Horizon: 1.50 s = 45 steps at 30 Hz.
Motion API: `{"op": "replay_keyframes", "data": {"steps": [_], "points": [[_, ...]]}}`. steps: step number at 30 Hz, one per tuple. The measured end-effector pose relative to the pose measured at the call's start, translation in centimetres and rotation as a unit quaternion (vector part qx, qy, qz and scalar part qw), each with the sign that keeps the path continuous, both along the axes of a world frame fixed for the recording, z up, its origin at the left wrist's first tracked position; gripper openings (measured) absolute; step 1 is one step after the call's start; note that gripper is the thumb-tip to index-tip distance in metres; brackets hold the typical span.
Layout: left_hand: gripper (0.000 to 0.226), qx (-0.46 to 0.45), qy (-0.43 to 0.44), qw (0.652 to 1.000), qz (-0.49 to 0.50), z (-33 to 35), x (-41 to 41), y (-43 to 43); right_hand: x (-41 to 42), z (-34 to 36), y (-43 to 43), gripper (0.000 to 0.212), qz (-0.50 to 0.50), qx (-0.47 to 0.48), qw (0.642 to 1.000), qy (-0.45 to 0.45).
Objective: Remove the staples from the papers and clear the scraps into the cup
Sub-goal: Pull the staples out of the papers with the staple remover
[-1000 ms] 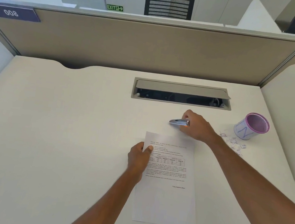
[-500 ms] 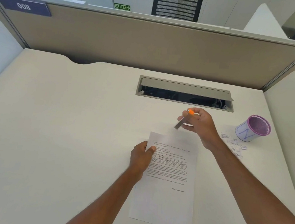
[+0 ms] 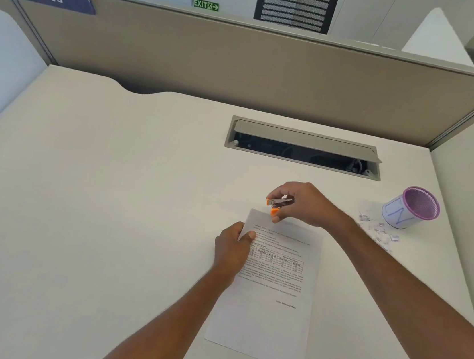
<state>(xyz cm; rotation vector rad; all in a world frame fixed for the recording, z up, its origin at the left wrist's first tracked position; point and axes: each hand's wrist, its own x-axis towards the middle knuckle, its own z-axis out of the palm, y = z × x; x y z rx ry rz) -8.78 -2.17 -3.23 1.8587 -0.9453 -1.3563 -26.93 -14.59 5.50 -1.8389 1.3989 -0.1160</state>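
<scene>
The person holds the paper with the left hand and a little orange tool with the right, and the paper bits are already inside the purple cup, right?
Not quite. The head view shows the scraps lying on the desk beside the purple cup, not inside it. The left hand does hold the paper, and the right hand the orange tool.

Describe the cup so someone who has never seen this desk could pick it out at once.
Start at the long cable slot in the desk, then look right and nearer. The cup stands there by paper scraps. It is the only upright container, with a purple mesh rim and blue marks on white.
</scene>
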Motion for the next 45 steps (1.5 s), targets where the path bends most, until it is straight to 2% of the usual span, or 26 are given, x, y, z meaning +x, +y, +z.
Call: {"op": "replay_keyframes", "data": {"steps": [7, 14, 16, 24, 37, 45], "points": [[0.014, -0.010, -0.004, 1.000, -0.002, -0.2, -0.1, 0.1, 2.3, 0.6, -1.2, 0.048, 0.096, -0.002, 0.990, 0.107], [0.017, -0.019, -0.004, 1.000, 0.000, -0.7, -0.2, 0.2, 4.5, -0.1, -1.7, 0.059, 0.177, 0.004, 0.961, 0.214], [0.019, -0.025, -0.004, 1.000, -0.004, -0.7, -0.2, 0.2, 5.0, 0.2, -1.6, 0.055, 0.193, 0.011, 0.954, 0.231], [0.022, -0.034, -0.004, 0.999, -0.015, -0.9, 0.2, 0.1, 6.3, 0.7, -1.7, 0.035, 0.239, 0.005, 0.935, 0.261], [0.019, -0.035, -0.013, 0.999, -0.037, -1.1, 0.5, 0.0, 7.2, 0.7, -1.9, 0.044, 0.271, -0.003, 0.918, 0.290], [0.019, -0.034, -0.007, 0.999, -0.035, -1.2, 0.6, -0.1, 7.1, 0.4, -1.8, 0.037, 0.258, -0.011, 0.924, 0.281]]}}
